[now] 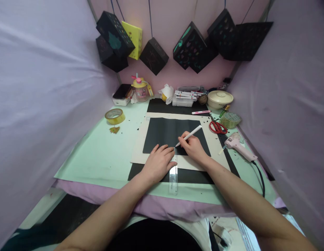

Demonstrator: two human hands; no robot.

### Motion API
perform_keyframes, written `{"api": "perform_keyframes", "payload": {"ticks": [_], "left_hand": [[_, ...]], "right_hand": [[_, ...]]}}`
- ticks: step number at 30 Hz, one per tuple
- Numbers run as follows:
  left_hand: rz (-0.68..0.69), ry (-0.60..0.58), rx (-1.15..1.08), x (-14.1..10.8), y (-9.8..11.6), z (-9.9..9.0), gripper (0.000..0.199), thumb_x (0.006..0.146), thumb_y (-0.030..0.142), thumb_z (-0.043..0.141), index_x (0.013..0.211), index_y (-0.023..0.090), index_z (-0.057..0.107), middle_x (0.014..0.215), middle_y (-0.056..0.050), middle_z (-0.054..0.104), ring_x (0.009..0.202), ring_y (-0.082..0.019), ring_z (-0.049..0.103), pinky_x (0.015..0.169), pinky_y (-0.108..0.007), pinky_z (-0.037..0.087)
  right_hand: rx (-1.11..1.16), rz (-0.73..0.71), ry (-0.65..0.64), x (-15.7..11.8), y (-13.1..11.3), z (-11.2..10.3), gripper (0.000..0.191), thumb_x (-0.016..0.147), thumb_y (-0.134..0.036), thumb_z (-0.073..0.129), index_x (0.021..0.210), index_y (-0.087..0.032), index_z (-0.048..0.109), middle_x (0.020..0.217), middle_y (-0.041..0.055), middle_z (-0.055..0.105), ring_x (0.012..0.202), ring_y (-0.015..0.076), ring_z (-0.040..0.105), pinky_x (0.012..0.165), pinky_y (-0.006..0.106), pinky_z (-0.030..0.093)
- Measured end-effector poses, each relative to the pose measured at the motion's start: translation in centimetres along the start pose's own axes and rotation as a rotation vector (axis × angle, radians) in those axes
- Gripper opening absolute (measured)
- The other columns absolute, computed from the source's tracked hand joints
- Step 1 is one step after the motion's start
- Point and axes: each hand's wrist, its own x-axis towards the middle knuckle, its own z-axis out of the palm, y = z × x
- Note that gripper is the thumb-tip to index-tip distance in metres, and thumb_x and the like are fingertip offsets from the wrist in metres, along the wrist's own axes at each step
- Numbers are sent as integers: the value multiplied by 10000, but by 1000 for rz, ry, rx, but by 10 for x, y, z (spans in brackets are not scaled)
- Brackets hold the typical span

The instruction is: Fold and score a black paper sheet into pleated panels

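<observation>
A black paper sheet lies on a beige board in the middle of the green table mat. My left hand rests flat on the sheet's near edge, fingers spread, pressing down a clear plastic ruler that runs toward me. My right hand grips a white pen, its tip touching the black sheet beside the ruler's far end.
Red scissors, a pink glue gun with its cord, a woven basket and a cream lidded bowl sit on the right. A tape roll lies left. Markers and a bottle line the back. Black cut-out boxes hang above.
</observation>
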Motion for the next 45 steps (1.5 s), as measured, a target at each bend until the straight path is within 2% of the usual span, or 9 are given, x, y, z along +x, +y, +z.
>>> {"api": "perform_keyframes", "payload": {"ticks": [20,24,27,30,33,37,40,45], "left_hand": [[-9,-14,10,0,1,-2,373,962,426,443,1248,230,579,1370,-58,556,1317,-269,433,1124,-531,243],[-11,-7,13,0,0,-1,371,959,426,452,1247,229,577,1372,-50,556,1320,-269,429,1126,-529,237],[-13,-8,16,-1,0,0,374,960,422,452,1254,223,570,1374,-52,554,1324,-269,426,1126,-531,235],[-9,-1,20,-1,1,1,408,950,457,458,1266,220,559,1381,-58,547,1330,-275,418,1132,-530,222],[-1,18,24,-2,4,2,490,915,540,477,1269,211,556,1375,-71,550,1327,-290,416,1142,-538,191],[3,16,42,-7,5,-1,534,897,564,495,1288,203,541,1378,-76,546,1333,-304,406,1144,-545,178],[-38,16,68,-15,-2,-7,520,899,531,515,1291,189,540,1387,-75,539,1343,-306,395,1142,-544,187],[-119,20,71,-27,-21,-14,503,896,510,534,1295,204,543,1400,-70,529,1344,-302,400,1132,-542,221]], "right_hand": [[-38,-22,-31,-1,-2,1,253,890,-368,460,679,-237,412,592,-43,531,564,141,499,595,256,376],[-28,-23,27,-2,-3,-2,275,898,-378,473,669,-232,428,604,-37,545,577,139,511,617,256,398],[-19,-50,96,-3,-2,-4,275,916,-411,464,714,-229,505,679,-17,589,646,148,560,663,265,435],[32,-98,33,-3,1,-2,230,925,-414,463,943,-233,605,873,20,671,770,168,632,729,291,488],[-38,-166,-89,-1,8,1,261,933,-355,466,1125,-254,610,1086,52,685,988,201,644,870,349,496],[-277,-276,-225,1,17,2,251,907,-279,527,1141,-260,616,1264,68,633,1208,241,553,1066,478,366],[-362,-295,-263,2,19,0,225,896,-260,549,1111,-254,612,1290,66,621,1224,228,548,1105,514,307],[-383,-283,-288,4,20,-5,158,880,-235,568,1032,-253,606,1274,51,631,1205,205,565,1115,507,286]]}}
